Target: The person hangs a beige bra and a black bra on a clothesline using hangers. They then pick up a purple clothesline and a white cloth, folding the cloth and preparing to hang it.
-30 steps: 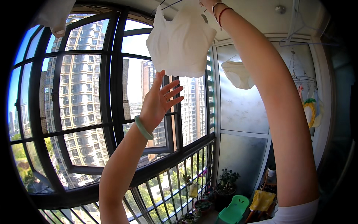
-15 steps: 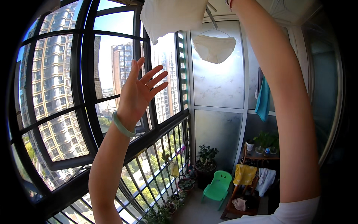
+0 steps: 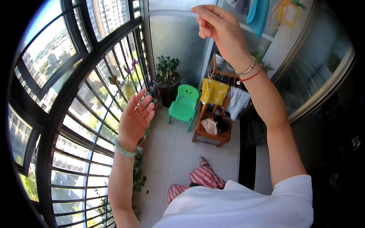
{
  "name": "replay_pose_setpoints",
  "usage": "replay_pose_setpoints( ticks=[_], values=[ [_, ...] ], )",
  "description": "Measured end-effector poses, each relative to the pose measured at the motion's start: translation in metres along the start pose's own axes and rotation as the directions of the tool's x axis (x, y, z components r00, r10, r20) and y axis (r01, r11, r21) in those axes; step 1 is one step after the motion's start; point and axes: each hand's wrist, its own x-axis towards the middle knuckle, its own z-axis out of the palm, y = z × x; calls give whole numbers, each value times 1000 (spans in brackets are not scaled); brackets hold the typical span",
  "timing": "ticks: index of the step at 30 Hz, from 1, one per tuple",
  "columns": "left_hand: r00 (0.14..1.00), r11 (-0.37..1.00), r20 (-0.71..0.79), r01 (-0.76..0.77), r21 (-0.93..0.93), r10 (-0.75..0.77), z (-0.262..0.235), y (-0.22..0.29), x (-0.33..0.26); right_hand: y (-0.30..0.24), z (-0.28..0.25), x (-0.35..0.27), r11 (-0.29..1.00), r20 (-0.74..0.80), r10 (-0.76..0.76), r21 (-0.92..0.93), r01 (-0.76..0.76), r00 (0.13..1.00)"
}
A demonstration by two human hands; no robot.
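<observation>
right hand [image 3: 220,28]: raised, fingertips pinched together, anything held too small to tell | left hand [image 3: 134,121]: empty, fingers spread, palm up, above the green chair's left | green chair [image 3: 184,104]: on tiled floor | potted plant [image 3: 167,76]: just behind chair | wooden rack [image 3: 213,114] with yellow cloth [image 3: 213,91]: right of chair

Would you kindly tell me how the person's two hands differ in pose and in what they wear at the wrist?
The left hand is open, fingers spread, palm up, and holds nothing; the right hand is raised higher with fingers curled as if pinching. The left wrist wears one pale green bangle; the right wears a silver bracelet and a red string. Both are bare and lifted.
</observation>
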Motion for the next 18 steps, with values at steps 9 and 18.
replay_pose_setpoints(
  ticks=[9, 18],
  values=[
    [757, 843, -467, 200, -500, -457, -193, -293, -8, 368, -209, -276, 447, -438, 783, -97, -889, 441],
    [436, 657, -529, 225, -719, -728, -186, -481, 49, 617, -286, -476, -61, -492, 846, -473, -879, 206]
  ],
)
